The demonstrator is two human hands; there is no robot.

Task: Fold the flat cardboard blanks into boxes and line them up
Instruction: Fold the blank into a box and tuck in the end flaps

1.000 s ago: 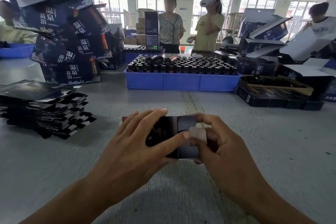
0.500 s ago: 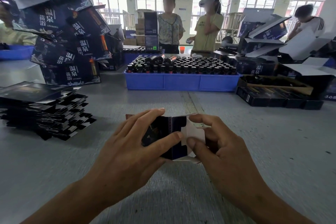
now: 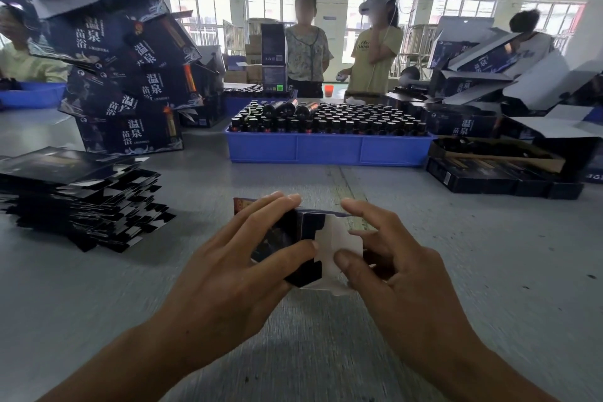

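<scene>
A small dark cardboard box (image 3: pixel 308 248), half formed, stands on the grey table (image 3: pixel 98 297) just in front of me. My left hand (image 3: pixel 235 264) grips its left side, fingers over the top and thumb on the front face. My right hand (image 3: pixel 391 258) holds its right end, thumb pressing a white flap (image 3: pixel 336 238) and fingers curled behind it. A pile of flat dark blanks (image 3: pixel 78 196) lies at the left. Folded dark boxes (image 3: pixel 120 75) are stacked high at the back left.
A blue tray (image 3: pixel 329 150) full of dark bottles stands behind the box. Open boxes and a row of low dark boxes (image 3: pixel 502 176) crowd the right. Two people stand beyond the tray; others sit at far left and right.
The box's end flaps have opened out and the white flap now faces me. My right thumb has come onto that flap. The box has risen slightly between both hands.
</scene>
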